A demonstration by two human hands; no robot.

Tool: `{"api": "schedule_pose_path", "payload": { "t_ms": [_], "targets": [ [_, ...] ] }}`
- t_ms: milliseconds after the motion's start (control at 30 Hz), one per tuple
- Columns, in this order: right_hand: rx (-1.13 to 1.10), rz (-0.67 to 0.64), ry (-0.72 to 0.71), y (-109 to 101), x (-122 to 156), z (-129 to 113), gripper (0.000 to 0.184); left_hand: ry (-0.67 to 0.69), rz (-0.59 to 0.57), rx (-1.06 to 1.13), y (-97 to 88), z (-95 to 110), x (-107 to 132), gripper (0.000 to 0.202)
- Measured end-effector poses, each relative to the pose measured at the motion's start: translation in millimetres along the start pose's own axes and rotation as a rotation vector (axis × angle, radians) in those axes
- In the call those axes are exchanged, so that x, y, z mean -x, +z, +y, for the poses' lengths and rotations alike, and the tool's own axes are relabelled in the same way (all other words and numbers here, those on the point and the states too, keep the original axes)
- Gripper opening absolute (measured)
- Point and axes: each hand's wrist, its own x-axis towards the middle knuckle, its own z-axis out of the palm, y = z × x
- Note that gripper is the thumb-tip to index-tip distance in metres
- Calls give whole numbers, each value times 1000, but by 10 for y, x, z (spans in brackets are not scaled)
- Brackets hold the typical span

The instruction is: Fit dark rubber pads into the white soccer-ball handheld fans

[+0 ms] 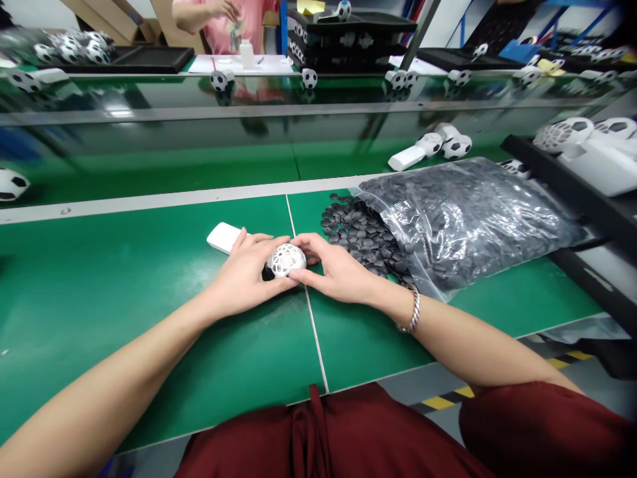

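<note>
A white hand-held fan (pixel 284 258) with a ball-shaped openwork head lies on the green table (pixel 124 285), its handle pointing up-left. My left hand (pixel 247 272) is curled round the fan head from the left. My right hand (pixel 334 269) grips the head from the right, fingers pressed on it. A small black piece shows under the head, between my hands. Just right of my right hand lies a heap of small black pieces (pixel 361 234) that spill from a clear plastic bag (pixel 468 219).
Finished black-and-white ball fans (pixel 432 146) lie on the conveyor belt (pixel 199 166) beyond. A black tray (pixel 582 172) with white fans stands at the right. Across the line another person (pixel 219 20) in a pink top works by black trays (pixel 348 40).
</note>
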Motion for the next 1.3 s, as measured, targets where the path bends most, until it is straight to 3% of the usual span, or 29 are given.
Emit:
{"api": "schedule_pose_path", "payload": {
  "t_ms": [400,500,633,733,833,1000,1133,1233,1300],
  "targets": [
    [-47,77,-11,113,6,58,40,47,107,61,49,15,10,52],
    [17,35,9,-58,-55,34,29,61,72,59,56,-18,13,54],
    [382,55,112,-462,-76,27,8,52,36,0,55,-43,7,71],
    [543,-88,267,-642,-40,49,5,48,-1,-41,22,-30,12,68],
    [653,-218,313,-616,-15,45,5,49,-69,-55,-1,1,39,63],
    [951,-349,182,-414,-5,-32,12,-36,18,-87,100,74,102,65],
    [1049,-313,93,-358,8,7,16,39,-15,24,127,79,113,56],
    [964,-235,45,-387,-4,71,18,85,-87,106,65,68,99,58],
    [764,-185,-34,-405,-14,70,18,81,-126,133,28,68,84,60]
  ]
}}
